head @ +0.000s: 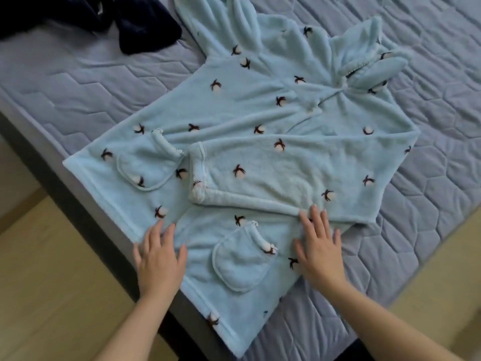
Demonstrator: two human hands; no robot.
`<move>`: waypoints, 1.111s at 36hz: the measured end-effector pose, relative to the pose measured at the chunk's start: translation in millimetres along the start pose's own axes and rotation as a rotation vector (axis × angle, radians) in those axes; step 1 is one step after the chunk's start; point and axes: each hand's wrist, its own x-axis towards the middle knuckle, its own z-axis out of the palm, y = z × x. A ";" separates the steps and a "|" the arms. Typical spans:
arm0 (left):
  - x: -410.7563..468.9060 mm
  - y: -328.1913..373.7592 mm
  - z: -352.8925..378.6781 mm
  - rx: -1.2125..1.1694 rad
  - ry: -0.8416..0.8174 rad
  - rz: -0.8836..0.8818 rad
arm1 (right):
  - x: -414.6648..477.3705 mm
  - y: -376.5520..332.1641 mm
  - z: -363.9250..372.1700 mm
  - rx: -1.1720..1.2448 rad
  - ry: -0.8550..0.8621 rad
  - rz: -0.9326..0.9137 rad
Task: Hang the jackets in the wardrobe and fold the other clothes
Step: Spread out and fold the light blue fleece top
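Your fluffy pale-blue fleece top point(234, 113), dotted with small brown-and-white flower prints, lies spread on the quilted grey-blue bed point(78, 82), one sleeve point(273, 175) folded across its front. Your left hand point(158, 254) rests flat, fingers spread, on the hem by the bed's edge. Your right hand point(320, 246), equally flat and spread, touches the sleeve's lower edge. A rounded pocket point(238, 264) sits between them. A dark navy garment point(145, 27) lies crumpled beyond.
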 end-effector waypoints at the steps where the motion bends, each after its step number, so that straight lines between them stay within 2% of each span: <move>1: -5.6 -9.1 0.0 0.005 -0.017 0.005 | -14.8 -4.6 8.3 0.063 -0.013 0.083; 5: -9.8 -36.6 -8.7 0.100 -0.058 0.145 | -69.9 -27.2 32.6 0.354 0.066 0.357; 8: -7.3 -46.2 -19.6 0.192 -0.086 0.287 | -93.2 -52.0 43.9 0.755 0.151 0.619; 11: 1.0 -46.3 -29.7 0.149 -0.182 0.276 | -105.1 -78.2 57.4 1.053 0.053 0.843; 14: 17.2 -44.5 -34.4 0.049 -0.228 0.193 | -115.2 -95.7 76.8 1.063 -0.114 0.839; 19: 26.3 -46.3 -31.2 0.101 -0.348 0.227 | -140.9 -97.6 97.4 0.918 -0.018 0.913; 21: 21.2 -47.9 -33.2 0.097 -0.362 0.267 | -144.0 -102.8 96.3 0.898 -0.052 0.953; 23: 13.2 -54.4 -40.2 0.093 -0.343 0.290 | -144.9 -115.4 91.3 0.824 0.007 0.967; 25: 6.0 -64.6 -51.6 0.091 -0.287 0.272 | -148.5 -132.7 82.2 0.634 0.113 0.908; 27: -3.0 -78.7 -65.0 0.116 -0.253 0.249 | -156.4 -160.5 69.4 0.552 0.178 0.783; 29: -8.4 -94.9 -77.6 0.168 -0.269 0.252 | -161.6 -193.1 63.0 0.683 0.141 0.673; 32: -2.0 -118.1 -95.3 0.248 -0.295 0.299 | -155.4 -246.8 59.1 0.915 -0.004 0.619; 36: 43.6 -140.2 -113.8 0.401 -0.192 0.406 | -112.2 -305.2 61.4 1.156 -0.123 0.705; 40: 120.7 -162.0 -130.1 0.451 -0.020 0.444 | -56.4 -340.3 64.2 1.309 -0.114 0.812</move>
